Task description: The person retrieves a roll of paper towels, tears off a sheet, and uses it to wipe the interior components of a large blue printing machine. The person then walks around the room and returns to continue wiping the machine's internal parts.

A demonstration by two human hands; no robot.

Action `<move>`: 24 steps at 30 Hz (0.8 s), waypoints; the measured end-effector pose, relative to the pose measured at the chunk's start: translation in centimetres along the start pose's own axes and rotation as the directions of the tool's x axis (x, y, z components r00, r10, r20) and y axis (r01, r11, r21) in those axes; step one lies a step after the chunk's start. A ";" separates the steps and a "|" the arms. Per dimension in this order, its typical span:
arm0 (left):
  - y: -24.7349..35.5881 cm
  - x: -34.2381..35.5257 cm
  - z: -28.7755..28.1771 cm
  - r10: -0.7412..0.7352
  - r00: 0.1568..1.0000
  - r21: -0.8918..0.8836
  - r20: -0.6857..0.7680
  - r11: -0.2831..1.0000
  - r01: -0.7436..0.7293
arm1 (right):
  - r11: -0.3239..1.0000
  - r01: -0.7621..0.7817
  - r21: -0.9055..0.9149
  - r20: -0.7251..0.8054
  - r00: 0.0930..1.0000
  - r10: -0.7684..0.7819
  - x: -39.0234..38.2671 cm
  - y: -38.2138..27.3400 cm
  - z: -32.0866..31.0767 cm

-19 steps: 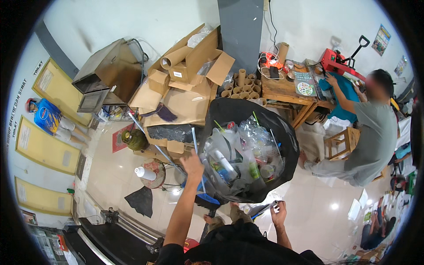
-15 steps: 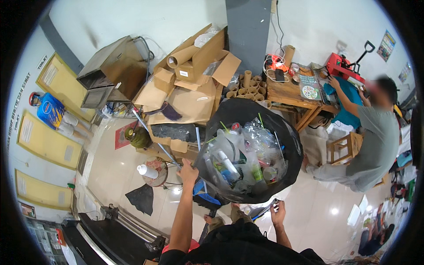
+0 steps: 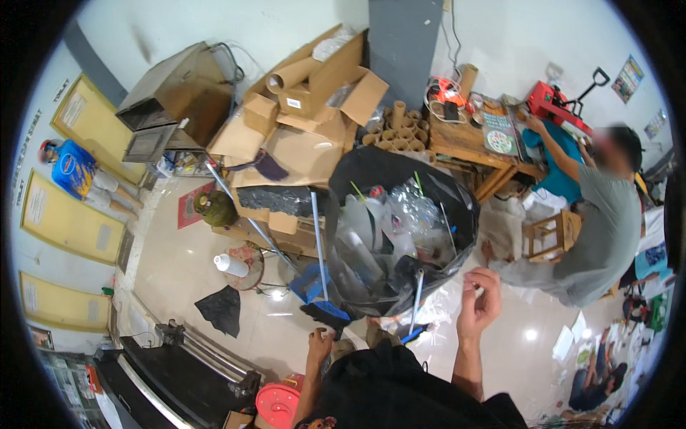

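Hovering beside black trash bag (image 3: 457,207), right hand (image 3: 480,304) grip loosely apart, left hand (image 3: 319,344) grip unclear

The person wears a black top, seen as a dark rounded mass at the lower edge, with a small patch of coloured pattern near its left hem. Both forearms are bare from about the elbow down; no watch, band or glove shows on either. The left hand (image 3: 319,344) and right hand (image 3: 480,304) are bare, and their fingers (image 3: 483,277) carry no rings that can be made out.
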State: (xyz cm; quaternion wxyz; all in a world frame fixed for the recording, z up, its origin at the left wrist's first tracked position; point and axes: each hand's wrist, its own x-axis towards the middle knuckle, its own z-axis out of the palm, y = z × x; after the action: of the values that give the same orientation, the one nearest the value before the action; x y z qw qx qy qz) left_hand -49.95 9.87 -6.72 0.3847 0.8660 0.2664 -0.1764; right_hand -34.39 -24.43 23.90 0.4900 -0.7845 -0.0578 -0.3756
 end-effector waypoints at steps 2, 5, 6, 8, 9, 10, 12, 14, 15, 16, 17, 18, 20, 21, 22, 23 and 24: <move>-1.8 -0.5 0.1 0.081 0.980 0.094 0.182 0.991 -0.100 | 0.917 0.365 0.164 0.167 0.905 -0.390 4.1 -6.1 0.2; -2.4 -0.9 -0.8 0.102 0.945 0.228 0.311 0.957 -0.179 | 0.619 0.723 0.307 0.142 0.608 -0.781 7.4 -13.1 0.7; -2.1 -1.0 -1.2 0.089 0.956 0.180 0.281 0.973 -0.144 | 0.566 0.749 0.345 0.114 0.565 -0.817 8.0 -14.2 1.0; -1.3 -1.2 -2.4 0.115 0.979 0.058 0.168 0.990 -0.126 | 0.607 0.735 0.302 0.042 0.626 -0.779 8.1 -16.2 2.0; -0.8 -1.5 -3.0 0.093 0.984 0.062 0.155 0.993 -0.104 | 0.616 0.736 0.282 0.019 0.637 -0.770 8.1 -16.6 2.4; -0.2 -1.7 -3.6 0.087 0.988 0.063 0.126 0.993 -0.095 | 0.606 0.744 0.280 0.009 0.630 -0.777 7.9 -16.7 2.7; 1.5 -2.2 -4.8 0.074 0.990 0.063 0.116 0.995 -0.082 | 0.538 0.790 0.293 0.004 0.562 -0.827 7.8 -16.5 2.7; 4.1 -2.9 -6.3 0.011 0.982 0.094 0.186 0.995 -0.029 | 0.488 0.810 0.326 0.026 0.508 -0.861 7.8 -15.9 2.4; 5.9 -3.3 -7.0 0.098 0.964 -0.011 0.246 0.995 -0.099 | 0.493 0.799 0.344 0.041 0.512 -0.858 7.8 -15.6 2.2; 8.1 -3.8 -7.9 0.143 0.936 -0.095 0.321 0.988 -0.118 | 0.527 0.774 0.352 0.054 0.545 -0.837 7.3 -15.3 2.6; 10.8 -4.1 -8.6 0.190 0.910 -0.183 0.368 0.975 -0.130 | 0.594 0.651 0.473 0.174 0.591 -0.787 7.5 -14.4 2.8; 13.8 -4.4 -9.3 0.342 0.852 -0.313 0.396 0.923 -0.225 | 0.713 0.408 0.571 0.335 0.677 -0.656 7.3 -13.6 3.0; 19.8 -5.5 -10.9 0.424 0.808 -0.482 0.409 0.852 -0.204 | 0.505 -0.455 0.734 0.586 0.800 -0.129 6.7 -10.7 5.6; 22.6 -6.0 -11.8 0.368 0.819 -0.522 0.440 0.847 -0.101 | 0.030 -0.622 0.783 0.616 0.781 0.107 6.3 -9.2 7.4; 25.3 -6.1 -12.7 0.414 0.818 -0.540 0.400 0.828 -0.155 | -0.196 -0.597 0.778 0.628 0.745 0.224 5.8 -7.5 8.4; 27.5 -6.3 -13.4 0.458 0.811 -0.554 0.364 0.807 -0.207 | -0.333 -0.570 0.751 0.660 0.638 0.397 5.4 -5.8 8.9; 29.3 -6.4 -14.0 0.507 0.804 -0.568 0.310 0.777 -0.271 | -0.383 -0.543 0.747 0.659 0.683 0.317 4.9 -4.4 9.4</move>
State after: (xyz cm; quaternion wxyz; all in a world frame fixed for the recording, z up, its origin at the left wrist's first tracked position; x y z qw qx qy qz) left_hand -36.13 1.95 22.26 0.6729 0.7093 0.0163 -0.2096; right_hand -27.92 -15.92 28.08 0.9877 -0.1232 -0.0385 0.0877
